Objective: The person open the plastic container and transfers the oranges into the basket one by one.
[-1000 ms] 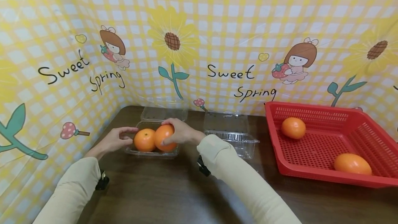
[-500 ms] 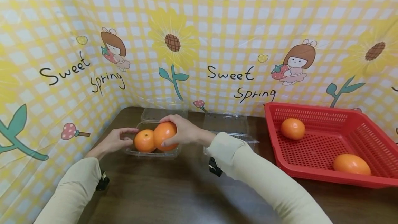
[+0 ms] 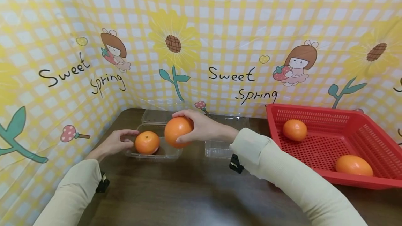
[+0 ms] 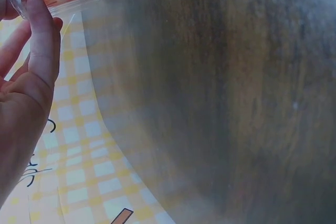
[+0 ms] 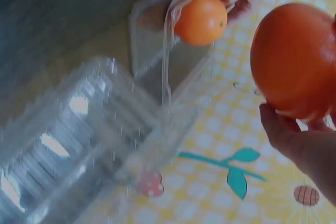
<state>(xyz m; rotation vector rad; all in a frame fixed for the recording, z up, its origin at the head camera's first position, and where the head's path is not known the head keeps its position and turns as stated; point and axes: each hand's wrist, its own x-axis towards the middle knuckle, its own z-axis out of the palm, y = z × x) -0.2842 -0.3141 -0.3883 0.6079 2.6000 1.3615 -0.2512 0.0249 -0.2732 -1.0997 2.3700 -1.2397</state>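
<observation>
My right hand (image 3: 204,126) grips an orange (image 3: 177,132) between thumb and fingers, raised at the right side of a clear plastic clamshell box (image 3: 171,152). A second orange (image 3: 147,143) sits in the left part of that box, whose lid stands open at the back. My left hand (image 3: 114,142) is at the box's left edge; in the left wrist view the rim passes between the thumb and fingers of that hand (image 4: 31,72). The right wrist view shows the held orange (image 5: 294,61) close up, apart from the one in the box (image 5: 202,19).
Another clear clamshell box (image 3: 216,149), lid raised, stands right of the first, partly behind my right forearm. Farther right, a red plastic basket (image 3: 314,173) contains two more oranges (image 3: 295,130). A yellow checked cloth (image 3: 201,20) hangs behind the brown table (image 3: 157,191).
My right hand has lifted the orange from beside the other one in the box and carried it up and to the right. The left hand has stayed at the box's edge.
</observation>
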